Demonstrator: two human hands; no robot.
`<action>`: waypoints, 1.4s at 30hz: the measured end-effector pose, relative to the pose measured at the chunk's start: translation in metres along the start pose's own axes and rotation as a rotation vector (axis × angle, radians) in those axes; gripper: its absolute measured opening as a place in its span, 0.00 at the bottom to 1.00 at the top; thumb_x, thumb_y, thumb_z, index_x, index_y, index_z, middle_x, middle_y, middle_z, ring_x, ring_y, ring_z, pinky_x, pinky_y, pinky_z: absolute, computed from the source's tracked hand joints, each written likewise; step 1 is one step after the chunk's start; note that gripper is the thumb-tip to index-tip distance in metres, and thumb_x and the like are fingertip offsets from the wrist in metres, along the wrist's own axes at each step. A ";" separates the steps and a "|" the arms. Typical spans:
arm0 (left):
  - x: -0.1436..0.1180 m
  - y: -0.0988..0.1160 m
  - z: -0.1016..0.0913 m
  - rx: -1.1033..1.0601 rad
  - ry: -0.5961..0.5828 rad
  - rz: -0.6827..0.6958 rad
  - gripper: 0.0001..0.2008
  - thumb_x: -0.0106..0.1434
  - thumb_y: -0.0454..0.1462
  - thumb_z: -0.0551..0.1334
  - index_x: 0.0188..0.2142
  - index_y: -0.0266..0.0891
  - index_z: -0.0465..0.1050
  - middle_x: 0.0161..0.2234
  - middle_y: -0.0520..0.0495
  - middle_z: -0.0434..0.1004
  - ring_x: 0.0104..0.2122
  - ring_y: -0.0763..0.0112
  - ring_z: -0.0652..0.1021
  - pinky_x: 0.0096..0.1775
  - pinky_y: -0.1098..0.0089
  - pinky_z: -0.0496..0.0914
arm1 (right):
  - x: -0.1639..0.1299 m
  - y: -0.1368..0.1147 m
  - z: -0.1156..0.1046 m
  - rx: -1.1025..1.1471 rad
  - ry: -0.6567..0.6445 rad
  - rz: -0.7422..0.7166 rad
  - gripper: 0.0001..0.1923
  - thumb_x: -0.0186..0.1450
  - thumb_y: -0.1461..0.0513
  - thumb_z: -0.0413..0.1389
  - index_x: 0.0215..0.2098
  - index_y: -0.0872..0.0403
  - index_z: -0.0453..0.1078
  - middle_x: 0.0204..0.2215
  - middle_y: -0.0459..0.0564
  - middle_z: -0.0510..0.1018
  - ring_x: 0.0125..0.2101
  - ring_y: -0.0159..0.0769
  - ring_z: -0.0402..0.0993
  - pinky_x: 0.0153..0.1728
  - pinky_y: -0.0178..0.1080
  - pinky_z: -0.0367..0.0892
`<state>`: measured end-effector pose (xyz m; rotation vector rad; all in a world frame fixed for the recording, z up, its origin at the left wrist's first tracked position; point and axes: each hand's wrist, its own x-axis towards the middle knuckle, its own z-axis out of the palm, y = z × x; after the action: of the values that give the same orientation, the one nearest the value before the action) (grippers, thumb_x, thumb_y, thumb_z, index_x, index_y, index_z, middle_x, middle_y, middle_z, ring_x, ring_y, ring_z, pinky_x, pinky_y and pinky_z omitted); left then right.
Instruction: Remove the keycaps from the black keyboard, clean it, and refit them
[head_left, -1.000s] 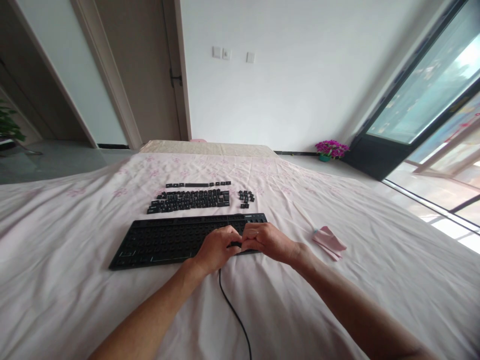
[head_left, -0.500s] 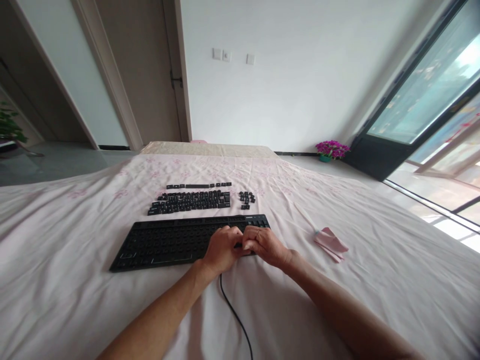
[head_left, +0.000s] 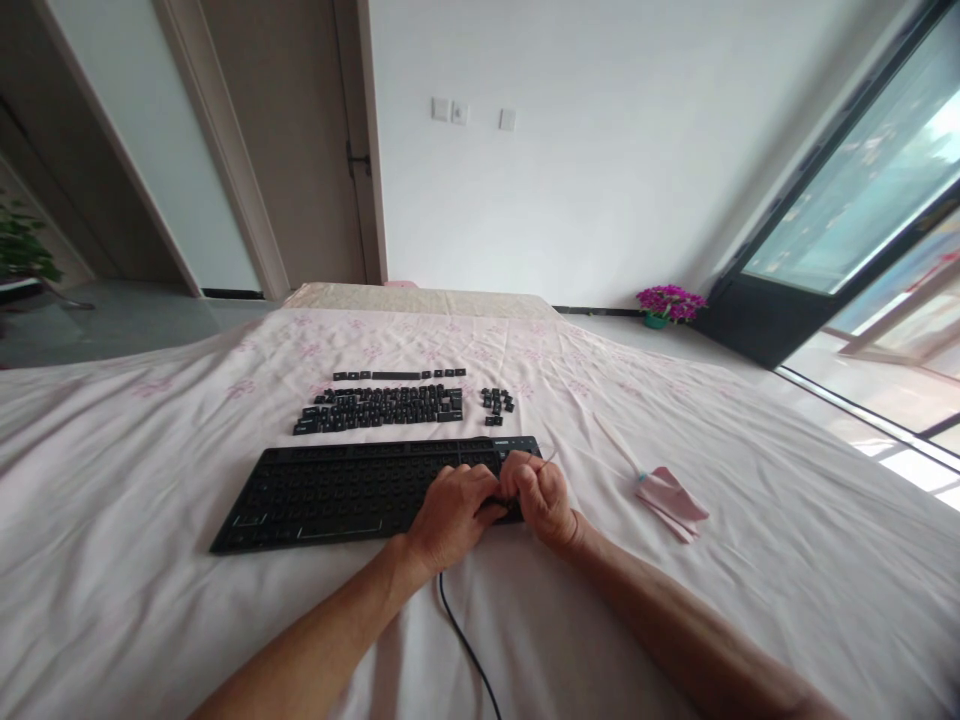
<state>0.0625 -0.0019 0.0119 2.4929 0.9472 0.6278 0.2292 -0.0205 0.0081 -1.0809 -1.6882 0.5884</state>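
At the bottom of the frame two bare forearms come in, and a black cable (head_left: 465,645) runs between them up toward the hands. The left hand (head_left: 450,515) lies with curled fingers on the near right part of the keyboard (head_left: 337,490). The right hand (head_left: 541,492) is just beside it, closed like a fist over the right end of the keyboard; something thin sticks out past its knuckles, but I cannot tell what it is. The two hands touch each other. What the fingers pinch underneath is hidden, so the grip of each hand cannot be judged.

The keyboard lies flat on the bed (head_left: 150,620), a little left of the middle of the frame. Its long axis goes left to right, almost level, and most of its body stretches to the left of the hands.

To the right of the hands, apart from them, lies a pink cloth (head_left: 671,492). Behind the keyboard, loose keycaps (head_left: 382,405) are set in rows, with a small group (head_left: 496,402) to their right.
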 end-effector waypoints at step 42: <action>0.001 -0.018 0.009 -0.655 0.387 -0.275 0.24 0.60 0.34 0.59 0.56 0.42 0.59 0.43 0.47 0.73 0.34 0.74 0.79 0.43 0.66 0.73 | 0.080 0.030 -0.057 -0.775 -0.130 0.391 0.09 0.61 0.58 0.57 0.37 0.48 0.78 0.30 0.45 0.81 0.32 0.36 0.75 0.31 0.34 0.60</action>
<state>0.0586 0.0097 -0.0047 1.6655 0.9879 1.1344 0.2856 0.0576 0.0451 -1.9888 -1.8787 0.2282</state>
